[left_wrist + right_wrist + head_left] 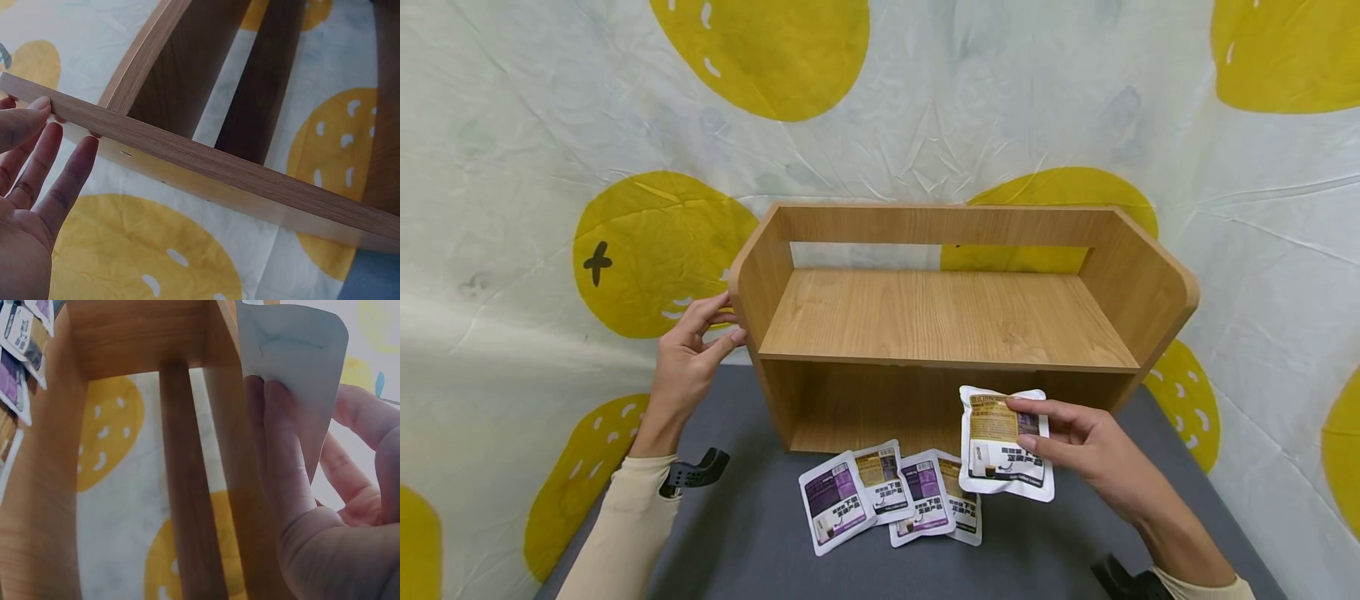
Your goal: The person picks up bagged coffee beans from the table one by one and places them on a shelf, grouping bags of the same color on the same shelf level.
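Note:
A wooden desktop shelf (940, 317) with two levels stands on the table. At its left side panel (187, 156), my left hand (688, 354) touches the outer face with extended fingers, the thumb by the edge. My right hand (1097, 450) pinches a flat white sachet (1006, 446) with a brown-and-purple label between thumb and fingers. This sachet is held up in front of the lower level's right part; its plain white back (294, 344) shows in the right wrist view. Several similar sachets, purple (837, 504) and brown (880, 477), lie overlapping before the shelf.
The dark grey table (737, 517) carries the shelf and the loose sachets. Behind hangs a pale curtain (925, 125) with large yellow shapes. A long slot in the shelf's back lets the curtain show through.

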Motion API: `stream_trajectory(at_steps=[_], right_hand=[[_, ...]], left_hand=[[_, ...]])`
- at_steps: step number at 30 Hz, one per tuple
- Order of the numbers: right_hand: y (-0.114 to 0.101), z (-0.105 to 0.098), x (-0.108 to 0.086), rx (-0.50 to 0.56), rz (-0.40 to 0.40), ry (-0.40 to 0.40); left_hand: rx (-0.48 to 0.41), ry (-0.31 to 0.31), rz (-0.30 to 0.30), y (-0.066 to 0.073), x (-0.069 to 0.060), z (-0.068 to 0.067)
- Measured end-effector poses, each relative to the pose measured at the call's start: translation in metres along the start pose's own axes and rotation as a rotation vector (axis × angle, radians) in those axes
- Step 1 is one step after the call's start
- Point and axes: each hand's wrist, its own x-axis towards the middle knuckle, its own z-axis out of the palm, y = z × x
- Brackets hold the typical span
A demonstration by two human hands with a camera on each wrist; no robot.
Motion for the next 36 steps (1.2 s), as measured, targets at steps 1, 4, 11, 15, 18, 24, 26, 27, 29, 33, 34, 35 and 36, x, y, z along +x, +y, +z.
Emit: stream_trajectory(at_steps=[1, 4, 11, 15, 18, 24, 26, 27, 29, 33, 34, 35, 36], right_hand=[[-0.002, 0.000, 0.001, -0.004, 0.002, 0.004], [-0.008, 0.002, 0.006, -0.014, -0.008, 0.005], [-0.022, 0.005, 0.019, -0.021, -0.051, -0.022], [-0.031, 0.007, 0.027, -0.019, -0.065, -0.028], [-0.038, 0.008, 0.033, -0.031, -0.050, -0.020], [-0.045, 0.007, 0.044, -0.061, -0.029, -0.026], [-0.046, 0.006, 0.047, -0.054, -0.027, -0.038], [-0.047, 0.005, 0.049, -0.056, -0.026, -0.042], [-0.048, 0.005, 0.053, -0.066, -0.025, -0.041], [-0.051, 0.005, 0.063, -0.063, -0.020, -0.041], [-0.052, 0.005, 0.066, -0.054, -0.021, -0.044], [-0.053, 0.005, 0.069, -0.048, -0.022, -0.049], [-0.054, 0.005, 0.071, -0.041, -0.025, -0.055]], left_hand=[[0.000, 0.001, 0.000, 0.000, 0.000, 0.000], [-0.004, 0.002, 0.000, -0.001, 0.000, 0.000], [-0.022, -0.005, 0.007, -0.001, -0.001, -0.001], [-0.027, -0.006, 0.012, -0.001, -0.001, -0.002], [-0.018, -0.005, 0.011, 0.000, -0.001, -0.002], [-0.018, -0.004, 0.009, -0.002, -0.001, -0.001], [-0.021, -0.005, 0.009, -0.002, -0.001, -0.002], [-0.024, -0.004, 0.007, -0.002, -0.001, -0.002], [-0.024, -0.004, 0.004, -0.002, -0.001, -0.002], [-0.029, -0.004, 0.000, -0.002, -0.001, -0.003], [-0.028, -0.005, 0.000, -0.002, -0.001, -0.003], [-0.029, -0.005, 0.000, -0.002, 0.000, -0.004], [-0.031, -0.006, 0.000, -0.002, 0.000, -0.004]])
